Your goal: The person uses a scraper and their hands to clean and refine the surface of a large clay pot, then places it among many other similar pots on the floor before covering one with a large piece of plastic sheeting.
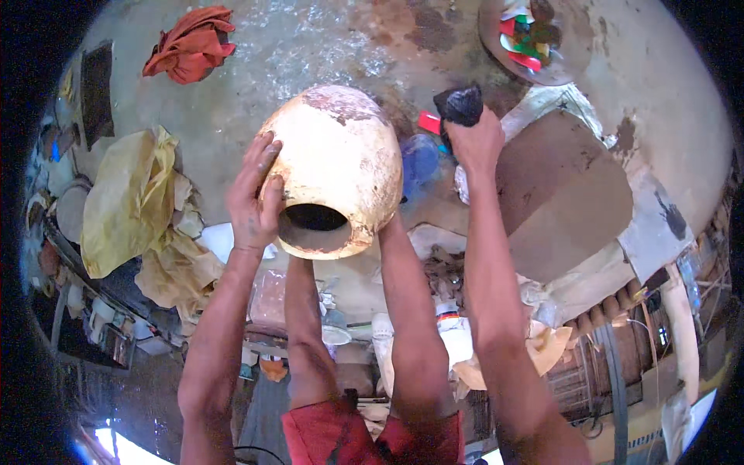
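My left hand [256, 190] grips the left side of a round, pale, blotchy pot [333, 155] near the centre. Its dark opening faces down toward the lower edge of the picture, and my legs reach up underneath it. My right hand [473, 139], raised to the pot's right, is closed on a dark, lumpy black object [459, 105], apart from the pot. A small red piece [428, 122] and a translucent blue item [418, 167] are just left of that hand.
Crumpled red cloth [188, 43] lies at upper left, yellow sheets [120, 201] at left. A round dish [496, 35] with coloured pieces is at upper right. A brown board [566, 194] on pale wrappings lies right of my right arm. Assorted clutter lines the lower edges.
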`<action>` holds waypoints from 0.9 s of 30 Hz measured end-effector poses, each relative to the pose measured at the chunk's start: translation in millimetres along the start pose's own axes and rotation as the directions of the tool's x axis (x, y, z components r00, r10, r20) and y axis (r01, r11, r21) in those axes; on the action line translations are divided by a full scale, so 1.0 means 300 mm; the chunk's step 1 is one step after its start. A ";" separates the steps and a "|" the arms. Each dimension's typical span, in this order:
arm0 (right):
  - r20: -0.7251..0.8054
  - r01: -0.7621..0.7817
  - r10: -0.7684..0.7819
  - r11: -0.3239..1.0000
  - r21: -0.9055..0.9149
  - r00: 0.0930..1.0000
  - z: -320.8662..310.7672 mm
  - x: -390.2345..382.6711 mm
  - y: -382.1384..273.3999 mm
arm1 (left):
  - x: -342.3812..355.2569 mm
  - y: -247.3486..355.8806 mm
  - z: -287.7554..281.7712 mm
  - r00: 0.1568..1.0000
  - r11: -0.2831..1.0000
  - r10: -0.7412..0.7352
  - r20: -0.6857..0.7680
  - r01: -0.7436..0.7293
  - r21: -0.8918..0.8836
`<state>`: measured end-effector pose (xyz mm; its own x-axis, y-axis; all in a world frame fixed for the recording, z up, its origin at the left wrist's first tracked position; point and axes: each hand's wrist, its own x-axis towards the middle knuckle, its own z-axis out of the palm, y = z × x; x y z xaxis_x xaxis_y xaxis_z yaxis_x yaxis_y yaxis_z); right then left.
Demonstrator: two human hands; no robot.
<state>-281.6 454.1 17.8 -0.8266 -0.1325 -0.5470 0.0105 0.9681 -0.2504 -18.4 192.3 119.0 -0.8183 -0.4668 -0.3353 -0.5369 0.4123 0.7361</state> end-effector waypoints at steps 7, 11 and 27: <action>0.175 -0.100 0.016 0.869 0.484 0.984 -0.310 -0.500 -0.266 | -0.147 0.447 0.122 1.000 0.989 0.030 0.002 -0.029 -0.143; 0.278 -0.199 0.000 0.700 0.686 0.961 -0.291 -0.732 -0.301 | -0.320 0.526 0.226 0.938 0.823 -0.286 0.195 0.345 -0.451; 0.307 -0.434 0.307 0.626 0.648 0.901 -0.087 -1.132 -0.370 | -0.606 0.254 0.065 0.484 0.760 -0.363 0.796 0.648 -0.047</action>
<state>-16.5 397.2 252.1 -0.5691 0.1128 -0.8145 0.7299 0.5255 -0.4372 85.5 323.7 224.6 -0.3650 0.2473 -0.8975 -0.9285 -0.0259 0.3705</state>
